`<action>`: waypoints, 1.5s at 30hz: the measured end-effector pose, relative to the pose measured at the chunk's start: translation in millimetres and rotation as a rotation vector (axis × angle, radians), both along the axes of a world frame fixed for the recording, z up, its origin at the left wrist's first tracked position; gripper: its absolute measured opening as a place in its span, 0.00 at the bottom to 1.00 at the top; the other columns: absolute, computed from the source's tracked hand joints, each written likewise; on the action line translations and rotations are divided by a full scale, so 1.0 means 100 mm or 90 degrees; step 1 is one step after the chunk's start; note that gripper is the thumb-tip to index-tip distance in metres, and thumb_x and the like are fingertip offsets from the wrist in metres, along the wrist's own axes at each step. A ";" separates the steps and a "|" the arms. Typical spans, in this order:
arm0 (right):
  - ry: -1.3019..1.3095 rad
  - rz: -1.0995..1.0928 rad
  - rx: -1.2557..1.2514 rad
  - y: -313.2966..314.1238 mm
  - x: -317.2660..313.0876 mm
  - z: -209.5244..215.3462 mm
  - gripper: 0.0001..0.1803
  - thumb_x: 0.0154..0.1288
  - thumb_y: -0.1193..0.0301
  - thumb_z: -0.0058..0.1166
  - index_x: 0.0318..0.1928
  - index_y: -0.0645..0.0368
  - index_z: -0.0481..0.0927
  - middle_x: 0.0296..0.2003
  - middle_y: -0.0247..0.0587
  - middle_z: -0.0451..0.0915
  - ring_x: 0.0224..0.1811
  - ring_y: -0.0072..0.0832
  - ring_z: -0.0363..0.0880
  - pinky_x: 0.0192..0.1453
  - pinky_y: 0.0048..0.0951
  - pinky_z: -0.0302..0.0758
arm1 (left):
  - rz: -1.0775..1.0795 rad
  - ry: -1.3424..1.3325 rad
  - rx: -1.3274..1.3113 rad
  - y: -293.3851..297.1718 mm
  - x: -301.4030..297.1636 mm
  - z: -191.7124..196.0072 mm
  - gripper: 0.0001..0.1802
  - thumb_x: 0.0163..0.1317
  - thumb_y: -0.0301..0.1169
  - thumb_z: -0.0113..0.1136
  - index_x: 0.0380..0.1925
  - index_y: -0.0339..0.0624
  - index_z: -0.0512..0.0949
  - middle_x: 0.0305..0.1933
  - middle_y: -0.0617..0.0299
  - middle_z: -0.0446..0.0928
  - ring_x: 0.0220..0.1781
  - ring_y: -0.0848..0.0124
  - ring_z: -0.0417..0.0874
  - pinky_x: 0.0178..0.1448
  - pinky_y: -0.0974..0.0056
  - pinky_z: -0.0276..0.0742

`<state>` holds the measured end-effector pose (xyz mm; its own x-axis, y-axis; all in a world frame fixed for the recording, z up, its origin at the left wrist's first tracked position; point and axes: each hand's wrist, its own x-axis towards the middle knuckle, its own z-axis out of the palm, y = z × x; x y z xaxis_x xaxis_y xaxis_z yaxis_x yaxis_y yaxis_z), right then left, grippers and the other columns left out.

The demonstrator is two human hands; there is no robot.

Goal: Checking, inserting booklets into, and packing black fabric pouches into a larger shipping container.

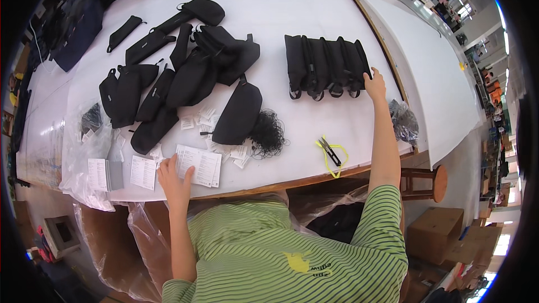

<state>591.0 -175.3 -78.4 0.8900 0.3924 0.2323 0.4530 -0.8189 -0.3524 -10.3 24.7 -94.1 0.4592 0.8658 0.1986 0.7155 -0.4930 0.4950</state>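
Grip unclear: right hand [375, 85] touches black pouches [329, 63] beyond snips [330, 152], left hand [176, 184] spreads wide over cards [207, 167] left of snips

Black pouches [321, 63] — overlapping row

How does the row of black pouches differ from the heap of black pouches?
The pouch row is lined up side by side; the pouch heap lies jumbled at mixed angles. The right hand is at the row's right end; neither hand touches the heap. Both are black.
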 end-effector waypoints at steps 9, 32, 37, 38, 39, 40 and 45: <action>-0.328 0.238 0.147 0.75 -1.56 0.77 0.21 0.57 0.66 0.56 0.52 0.51 0.74 0.49 0.42 0.73 0.52 0.41 0.70 0.54 0.41 0.65 | 0.025 -0.036 -0.050 0.10 -0.01 -0.05 0.27 0.54 0.36 0.63 0.53 0.35 0.71 0.45 0.52 0.71 0.48 0.55 0.70 0.56 0.52 0.62; 0.225 0.339 -0.042 0.84 -2.46 0.29 0.09 0.52 0.65 0.62 0.31 0.58 0.83 0.27 0.40 0.81 0.30 0.34 0.79 0.37 0.32 0.74 | 0.035 -0.053 -0.041 0.05 -0.09 -0.16 0.36 0.49 0.40 0.68 0.56 0.35 0.67 0.54 0.49 0.66 0.54 0.51 0.65 0.60 0.52 0.60; 0.242 0.357 0.138 0.77 -2.53 0.73 0.10 0.58 0.66 0.60 0.33 0.61 0.83 0.28 0.32 0.81 0.25 0.17 0.71 0.30 0.18 0.68 | 0.045 -0.102 -0.082 0.09 -0.08 -0.13 0.32 0.48 0.36 0.70 0.50 0.35 0.69 0.51 0.49 0.67 0.53 0.51 0.65 0.60 0.54 0.60; 0.241 0.356 0.137 0.75 -2.56 0.80 0.10 0.58 0.66 0.60 0.33 0.61 0.83 0.28 0.32 0.81 0.25 0.17 0.71 0.30 0.18 0.68 | 0.044 -0.103 -0.083 0.11 -0.07 -0.10 0.32 0.48 0.36 0.70 0.50 0.35 0.69 0.51 0.49 0.67 0.53 0.51 0.65 0.60 0.54 0.60; 0.250 0.355 0.189 0.75 -2.64 0.90 0.09 0.61 0.67 0.58 0.33 0.61 0.82 0.30 0.31 0.81 0.24 0.16 0.70 0.30 0.17 0.67 | 0.068 -0.104 -0.125 0.13 -0.07 -0.06 0.30 0.47 0.34 0.70 0.49 0.34 0.69 0.48 0.48 0.70 0.51 0.51 0.67 0.58 0.54 0.63; 0.261 0.354 0.242 0.76 -2.73 0.97 0.09 0.63 0.67 0.56 0.34 0.61 0.81 0.31 0.31 0.81 0.24 0.16 0.70 0.29 0.16 0.66 | 0.095 -0.102 -0.167 0.16 -0.08 -0.04 0.29 0.47 0.32 0.70 0.47 0.33 0.69 0.46 0.48 0.72 0.49 0.50 0.70 0.56 0.55 0.65; 0.172 0.448 0.491 0.85 -3.05 1.14 0.08 0.69 0.72 0.47 0.35 0.63 0.74 0.34 0.38 0.81 0.22 0.17 0.71 0.29 0.19 0.68 | 0.081 -0.134 -0.233 0.38 -0.26 -0.01 0.26 0.50 0.27 0.66 0.48 0.29 0.69 0.42 0.48 0.77 0.45 0.56 0.78 0.51 0.59 0.72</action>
<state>285.9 -90.1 35.3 0.5811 0.6679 0.4650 0.5650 0.0801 -0.8212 -35.8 62.7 -95.4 0.3263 0.9437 -0.0538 0.6239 -0.1722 0.7623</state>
